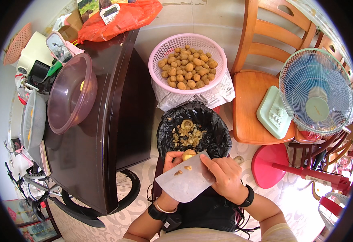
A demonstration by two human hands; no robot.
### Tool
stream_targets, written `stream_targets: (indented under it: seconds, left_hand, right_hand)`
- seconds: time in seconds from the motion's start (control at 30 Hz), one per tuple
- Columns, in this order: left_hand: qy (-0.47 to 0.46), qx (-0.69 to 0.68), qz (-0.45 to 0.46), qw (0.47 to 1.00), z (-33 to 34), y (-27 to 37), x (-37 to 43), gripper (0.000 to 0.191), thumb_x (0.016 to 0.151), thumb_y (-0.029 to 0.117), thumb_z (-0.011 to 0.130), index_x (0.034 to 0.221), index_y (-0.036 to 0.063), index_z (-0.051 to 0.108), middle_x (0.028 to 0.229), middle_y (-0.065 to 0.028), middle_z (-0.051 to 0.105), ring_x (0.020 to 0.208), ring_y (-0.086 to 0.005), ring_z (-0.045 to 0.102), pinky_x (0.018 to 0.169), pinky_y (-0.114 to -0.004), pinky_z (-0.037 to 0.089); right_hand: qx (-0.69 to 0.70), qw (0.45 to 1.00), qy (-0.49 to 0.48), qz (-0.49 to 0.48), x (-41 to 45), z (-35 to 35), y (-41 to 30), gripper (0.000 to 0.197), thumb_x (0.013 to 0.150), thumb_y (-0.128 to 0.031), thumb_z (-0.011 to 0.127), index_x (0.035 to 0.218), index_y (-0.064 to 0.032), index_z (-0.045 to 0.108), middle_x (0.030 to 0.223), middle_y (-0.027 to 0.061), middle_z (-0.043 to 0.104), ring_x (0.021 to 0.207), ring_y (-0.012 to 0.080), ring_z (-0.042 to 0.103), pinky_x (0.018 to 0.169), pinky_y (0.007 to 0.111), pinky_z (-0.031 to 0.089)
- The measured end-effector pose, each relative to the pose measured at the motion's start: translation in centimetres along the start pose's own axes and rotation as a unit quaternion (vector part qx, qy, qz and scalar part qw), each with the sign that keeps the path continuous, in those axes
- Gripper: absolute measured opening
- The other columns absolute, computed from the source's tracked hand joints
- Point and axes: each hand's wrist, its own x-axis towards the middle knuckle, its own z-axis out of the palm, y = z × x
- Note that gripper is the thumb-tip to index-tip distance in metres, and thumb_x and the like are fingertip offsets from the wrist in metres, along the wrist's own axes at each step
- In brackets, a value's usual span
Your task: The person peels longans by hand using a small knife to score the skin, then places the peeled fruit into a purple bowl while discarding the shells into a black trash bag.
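My right hand [226, 175] grips a broad cleaver [184, 181], its handle end showing past my knuckles. Two scraps of peel cling to the flat of the blade. Behind the cleaver, my left hand [171, 161] holds a partly peeled potato [189, 155] against the blade's far edge; most of that hand is hidden by the metal. Just beyond both hands is a bin lined with a black plastic bag [219, 130], with potato peelings [187, 136] inside. Farther off, a pink perforated basket [155, 72] full of small unpeeled potatoes [191, 66] rests on newspaper [170, 99].
At left, a dark wooden table [82, 157] carries a translucent purple basin [64, 99], a grey colander [35, 121] and a red plastic bag [122, 21]. A wooden chair [249, 106] and a fan [315, 90] stand at right. A bicycle wheel [131, 187] is under the table.
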Motion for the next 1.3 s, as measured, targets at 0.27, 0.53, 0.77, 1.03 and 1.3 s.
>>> stream_targets:
  seconds: [0.27,0.53,0.77,1.03,1.3]
  left_hand:
    - [-0.004,-0.038,0.002,0.999,1.1,1.0,-0.5,0.04,0.093,0.013,0.064,0.125,0.0063,0.04,0.124,-0.0121,0.055,0.113,-0.0188,0.058,0.095,-0.031,0.051]
    - [0.018,-0.042,-0.033,0.998,0.4,0.6,-0.5,0.036,0.095,0.008,0.061,0.125,0.0056,0.042,0.127,-0.0118,0.055,0.114,-0.0184,0.058,0.095,-0.032,0.051]
    - [0.026,-0.032,-0.002,0.999,0.6,0.7,0.3,0.036,0.093,0.007,0.062,0.124,0.0046,0.046,0.123,-0.0105,0.058,0.114,-0.0175,0.057,0.097,-0.031,0.048]
    - [0.024,0.015,0.014,1.0,1.1,0.8,0.3,0.042,0.09,0.014,0.067,0.125,0.0042,0.046,0.12,-0.0101,0.058,0.108,-0.0163,0.058,0.095,-0.028,0.049]
    - [0.047,0.031,0.022,0.998,0.7,0.3,0.3,0.038,0.09,0.01,0.066,0.121,0.0013,0.046,0.119,-0.0129,0.06,0.109,-0.0174,0.059,0.095,-0.029,0.05]
  right_hand:
    - [-0.007,1.0,-0.008,0.0,-0.2,0.3,0.8,0.041,0.07,-0.005,0.076,0.11,-0.0052,0.068,0.069,0.0017,0.052,0.058,0.0185,0.052,0.053,0.032,0.04]
    - [-0.01,0.999,-0.008,0.035,-0.3,0.9,1.6,0.041,0.067,-0.002,0.073,0.108,-0.0048,0.067,0.068,0.0038,0.055,0.06,0.0222,0.056,0.055,0.035,0.044]
    - [0.043,0.996,-0.031,0.073,-0.3,0.4,1.6,0.042,0.065,0.003,0.07,0.106,-0.0066,0.068,0.068,0.0048,0.058,0.061,0.0235,0.058,0.056,0.036,0.046]
    - [0.021,1.0,-0.019,0.011,0.0,-0.1,0.3,0.043,0.065,0.002,0.074,0.108,-0.0064,0.071,0.07,0.0016,0.06,0.058,0.0189,0.056,0.053,0.032,0.042]
    - [0.02,1.0,-0.016,0.0,-0.3,0.0,0.4,0.043,0.067,-0.002,0.074,0.109,-0.0057,0.07,0.07,0.0017,0.057,0.058,0.0188,0.055,0.053,0.032,0.041]
